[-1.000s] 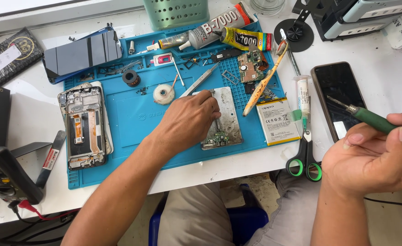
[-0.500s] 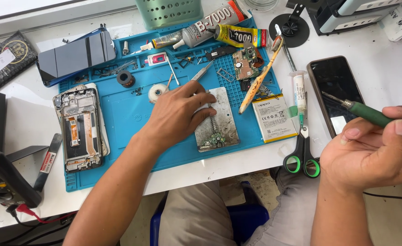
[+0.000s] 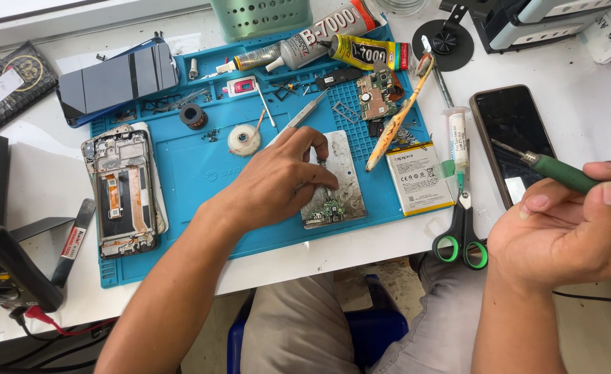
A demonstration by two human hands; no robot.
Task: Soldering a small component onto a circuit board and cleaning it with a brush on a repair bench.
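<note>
My left hand (image 3: 281,179) rests on the blue work mat (image 3: 194,173), gripping metal tweezers (image 3: 298,121) whose tips press down by a small green circuit board (image 3: 329,210) on a grey metal plate (image 3: 343,176). My right hand (image 3: 569,225) hovers off the mat to the right, shut on a green-handled soldering iron (image 3: 562,173); its tip points up-left over a black phone (image 3: 513,142) lying face up.
An opened phone frame (image 3: 121,194) lies at the mat's left. A white battery (image 3: 418,179), toothbrush (image 3: 395,125), syringe (image 3: 458,142) and green-handled scissors (image 3: 461,239) lie right of the plate. Glue tubes (image 3: 326,38) and a dark screen panel (image 3: 115,79) sit at the back. A multimeter (image 3: 7,273) is at left.
The view has shifted slightly. My left hand has settled lower onto the plate with the tweezers; my right hand keeps the soldering iron raised in much the same place.
</note>
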